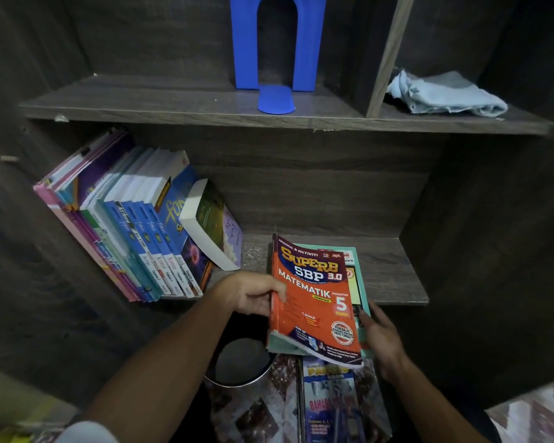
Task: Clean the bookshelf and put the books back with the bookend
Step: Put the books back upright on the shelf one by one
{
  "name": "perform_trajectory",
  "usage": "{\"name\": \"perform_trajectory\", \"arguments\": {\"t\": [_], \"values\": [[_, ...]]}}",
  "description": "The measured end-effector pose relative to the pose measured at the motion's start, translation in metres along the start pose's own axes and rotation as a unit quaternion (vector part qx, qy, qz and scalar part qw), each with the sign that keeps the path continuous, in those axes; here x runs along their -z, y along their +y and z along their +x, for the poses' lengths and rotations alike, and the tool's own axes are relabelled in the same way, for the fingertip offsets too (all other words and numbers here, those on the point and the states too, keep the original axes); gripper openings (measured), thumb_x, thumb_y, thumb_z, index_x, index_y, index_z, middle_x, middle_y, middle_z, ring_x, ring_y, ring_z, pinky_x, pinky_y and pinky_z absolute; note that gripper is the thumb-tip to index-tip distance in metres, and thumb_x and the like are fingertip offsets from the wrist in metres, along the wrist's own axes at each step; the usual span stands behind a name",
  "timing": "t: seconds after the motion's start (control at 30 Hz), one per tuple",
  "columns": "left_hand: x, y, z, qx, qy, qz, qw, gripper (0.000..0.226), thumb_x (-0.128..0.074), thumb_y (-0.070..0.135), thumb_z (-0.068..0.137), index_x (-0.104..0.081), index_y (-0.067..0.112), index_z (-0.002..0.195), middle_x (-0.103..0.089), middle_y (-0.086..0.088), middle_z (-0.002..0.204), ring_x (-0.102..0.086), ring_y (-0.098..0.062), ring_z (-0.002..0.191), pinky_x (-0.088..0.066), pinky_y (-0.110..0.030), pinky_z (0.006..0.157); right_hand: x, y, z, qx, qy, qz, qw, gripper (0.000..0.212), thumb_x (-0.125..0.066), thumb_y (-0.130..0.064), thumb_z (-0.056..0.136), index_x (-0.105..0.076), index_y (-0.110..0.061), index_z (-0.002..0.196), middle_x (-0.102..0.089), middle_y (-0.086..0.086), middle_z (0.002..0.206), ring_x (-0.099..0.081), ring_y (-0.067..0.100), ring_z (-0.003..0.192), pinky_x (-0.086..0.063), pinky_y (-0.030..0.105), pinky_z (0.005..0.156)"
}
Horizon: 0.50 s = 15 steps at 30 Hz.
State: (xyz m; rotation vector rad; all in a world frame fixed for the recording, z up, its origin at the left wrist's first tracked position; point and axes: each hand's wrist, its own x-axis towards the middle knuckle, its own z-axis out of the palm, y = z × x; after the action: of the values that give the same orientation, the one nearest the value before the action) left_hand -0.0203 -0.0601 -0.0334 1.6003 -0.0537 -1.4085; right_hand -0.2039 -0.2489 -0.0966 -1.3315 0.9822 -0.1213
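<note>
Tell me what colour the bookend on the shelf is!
The bookend is blue, clearest in the head view.

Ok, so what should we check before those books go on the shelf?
1. Grip: the left hand pinches the orange Matematik workbook, and the right hand holds the teal book beneath it. Ok.
2. Room on the dark wooden lower shelf, right of the row: ok.
3. Row of colourful books standing straight: not ok, they lean.
4. Blue plastic bookend beside the row: not ok, it stands on the upper shelf.
5. Shelf wiped: cannot tell; the light blue cloth lies in the upper right compartment.
</note>
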Motion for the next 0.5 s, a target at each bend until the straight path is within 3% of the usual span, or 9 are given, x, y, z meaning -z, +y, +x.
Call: {"name": "perform_trajectory", "arguments": {"t": [0.13, 0.23, 0.3, 0.4, 0.5], "values": [[-0.007, -0.01, 0.001, -0.008, -0.003, -0.017, 1.0, 0.024, -0.048, -0.011, 0.076, -0.048, 0.007, 0.092, -0.07, -0.008, 0.08, -0.07, -0.02, 0.075, -0.056, -0.027, 0.064, 0.001, -0.002, -0.001, -0.011, -0.003, -0.001, 1.0, 0.039, -0.049, -0.023, 0.103, -0.047, -0.034, 0.141, -0.073, 0.013, 0.1, -0.075, 0.03, 0.082, -0.06, 0.049, 0.073], [-0.009, -0.01, 0.004, -0.036, 0.049, 0.027, 0.998, 0.026, -0.055, 0.0, 0.079, -0.054, 0.005, 0.104, -0.073, -0.008, 0.09, -0.072, -0.022, 0.087, -0.057, -0.032, 0.074, -0.001, -0.005, -0.004, -0.016, 0.001, -0.019, 1.0, 0.043, -0.05, -0.019, 0.102, -0.045, -0.033, 0.142, -0.072, 0.012, 0.1, -0.075, 0.03, 0.083, -0.059, 0.053, 0.078], [-0.011, -0.006, 0.004, -0.043, 0.069, 0.036, 0.996, 0.019, -0.056, 0.009, 0.088, -0.058, 0.006, 0.107, -0.074, -0.009, 0.093, -0.072, -0.02, 0.085, -0.059, -0.032, 0.074, -0.002, -0.007, -0.005, -0.019, 0.001, -0.025, 0.999, 0.046, -0.051, -0.016, 0.101, -0.044, -0.034, 0.143, -0.071, 0.012, 0.102, -0.074, 0.029, 0.085, -0.059, 0.053, 0.081], [-0.013, -0.002, 0.004, -0.02, 0.043, 0.005, 0.999, 0.016, -0.051, 0.007, 0.094, -0.057, 0.003, 0.109, -0.069, -0.014, 0.102, -0.07, -0.023, 0.089, -0.06, -0.037, 0.082, -0.001, -0.009, -0.007, -0.024, 0.001, -0.012, 1.0, 0.05, -0.055, -0.013, 0.098, -0.045, -0.033, 0.143, -0.07, 0.012, 0.106, -0.073, 0.031, 0.089, -0.058, 0.055, 0.083], [-0.014, -0.003, 0.005, -0.011, 0.027, -0.018, 0.999, 0.016, -0.053, 0.005, 0.094, -0.055, 0.001, 0.109, -0.072, -0.015, 0.093, -0.072, -0.024, 0.082, -0.061, -0.037, 0.076, -0.001, -0.011, -0.006, -0.028, 0.008, 0.017, 0.999, 0.053, -0.058, -0.012, 0.095, -0.046, -0.032, 0.143, -0.069, 0.014, 0.106, -0.073, 0.034, 0.09, -0.057, 0.058, 0.084]]}}
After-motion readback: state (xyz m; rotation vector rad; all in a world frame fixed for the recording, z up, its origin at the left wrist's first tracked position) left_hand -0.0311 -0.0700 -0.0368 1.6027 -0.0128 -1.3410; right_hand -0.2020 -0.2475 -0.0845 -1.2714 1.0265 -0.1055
